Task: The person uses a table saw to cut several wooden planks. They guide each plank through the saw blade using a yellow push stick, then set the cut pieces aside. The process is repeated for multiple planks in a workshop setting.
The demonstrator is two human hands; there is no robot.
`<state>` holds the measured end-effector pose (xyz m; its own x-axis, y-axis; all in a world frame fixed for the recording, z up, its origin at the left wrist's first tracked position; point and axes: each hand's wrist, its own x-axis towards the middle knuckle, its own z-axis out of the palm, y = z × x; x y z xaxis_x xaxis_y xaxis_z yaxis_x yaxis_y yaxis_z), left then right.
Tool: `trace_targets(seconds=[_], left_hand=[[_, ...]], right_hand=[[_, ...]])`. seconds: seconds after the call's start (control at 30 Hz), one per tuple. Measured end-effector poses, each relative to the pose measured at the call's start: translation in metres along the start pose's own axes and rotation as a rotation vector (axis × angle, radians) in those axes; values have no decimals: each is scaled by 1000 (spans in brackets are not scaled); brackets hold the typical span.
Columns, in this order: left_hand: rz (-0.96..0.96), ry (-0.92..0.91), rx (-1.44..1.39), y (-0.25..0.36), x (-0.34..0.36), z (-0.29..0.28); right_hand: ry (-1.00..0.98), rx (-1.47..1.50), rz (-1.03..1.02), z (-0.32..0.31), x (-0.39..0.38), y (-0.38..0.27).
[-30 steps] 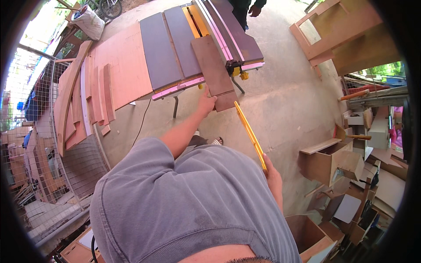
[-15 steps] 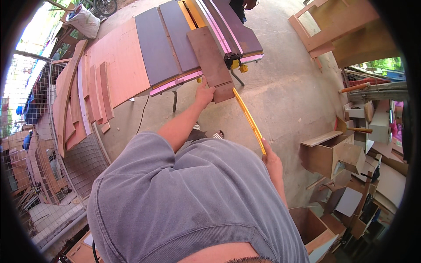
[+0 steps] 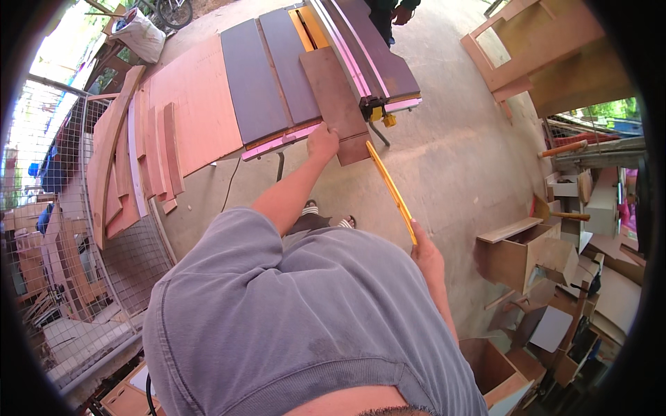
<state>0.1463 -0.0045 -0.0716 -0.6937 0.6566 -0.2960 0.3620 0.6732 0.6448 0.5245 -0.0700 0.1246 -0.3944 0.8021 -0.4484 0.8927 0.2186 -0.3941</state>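
Observation:
A long brown board (image 3: pixel 335 90) lies on the grey-topped table saw (image 3: pixel 250 76), its near end jutting past the front edge. A dark line runs across the board close to that end. My left hand (image 3: pixel 323 143) is closed at the board's left edge, fingers against it. In my right hand (image 3: pixel 428 258), lower right, is the rear end of a thin yellow push stick (image 3: pixel 393 192). The stick slants up and left, and its tip meets the right side of the board's near end. The saw's fence rail (image 3: pixel 342 52) runs along the board's right side.
Left of the saw, a pinkish wooden sheet (image 3: pixel 191 104) carries several loose strips (image 3: pixel 171 149). A wire mesh fence (image 3: pixel 62 229) borders the left. Another person (image 3: pixel 383 19) stands beyond the saw. Wooden boxes (image 3: pixel 517 249) and offcuts crowd the right. A cable (image 3: pixel 231 184) hangs beside the saw.
The view has shifted slightly, and more of the other person shows. My left hand's fingers have drawn in more tightly at the board's edge. The push stick stays at the board's end.

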Motion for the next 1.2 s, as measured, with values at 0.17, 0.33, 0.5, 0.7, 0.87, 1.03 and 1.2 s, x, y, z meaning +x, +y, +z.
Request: trace_targets(seconds=[0.17,0.33,0.5,0.7,0.87,1.03,1.2], left_hand=[[-82,-37,159,21,40,-33],[-115,150,40,43,63,-42],[-34,88,88,35,80,-49],[148,73,268,21,115,-50],[196,198,123,11,118,-46],[37,248,91,17,119,-51],[83,244,96,16,126,-59]], right_hand=[[-3,-13,-8,1,2,1],[30,4,-45,-1,0,-3],[10,-36,-30,-3,2,-7],[30,-11,-56,-4,3,-10],[42,-29,-84,-3,8,-8],[32,-11,-62,1,11,-8],[43,-5,-60,0,15,-17]])
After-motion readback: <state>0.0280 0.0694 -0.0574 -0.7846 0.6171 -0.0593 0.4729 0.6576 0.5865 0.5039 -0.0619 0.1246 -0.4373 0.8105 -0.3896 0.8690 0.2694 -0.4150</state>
